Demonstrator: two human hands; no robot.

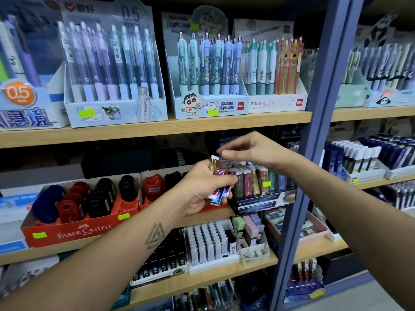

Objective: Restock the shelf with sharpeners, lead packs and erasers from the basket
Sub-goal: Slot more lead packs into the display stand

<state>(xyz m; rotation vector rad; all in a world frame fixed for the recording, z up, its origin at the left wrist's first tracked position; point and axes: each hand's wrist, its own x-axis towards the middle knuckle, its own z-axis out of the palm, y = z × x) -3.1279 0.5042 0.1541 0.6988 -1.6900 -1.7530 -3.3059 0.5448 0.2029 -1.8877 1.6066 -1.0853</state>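
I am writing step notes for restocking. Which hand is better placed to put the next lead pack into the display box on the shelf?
The right hand. It hovers above the lead pack display, fingers pinched at the top of the bundle of packs. The left hand grips that bundle, so it is occupied.

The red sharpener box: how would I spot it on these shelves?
Find the middle wooden shelf, under the pen displays. At its left stands the red Faber-Castell tray, holding round red, black and blue sharpeners. It alone bears white lettering on red; the left hand is just beside it.
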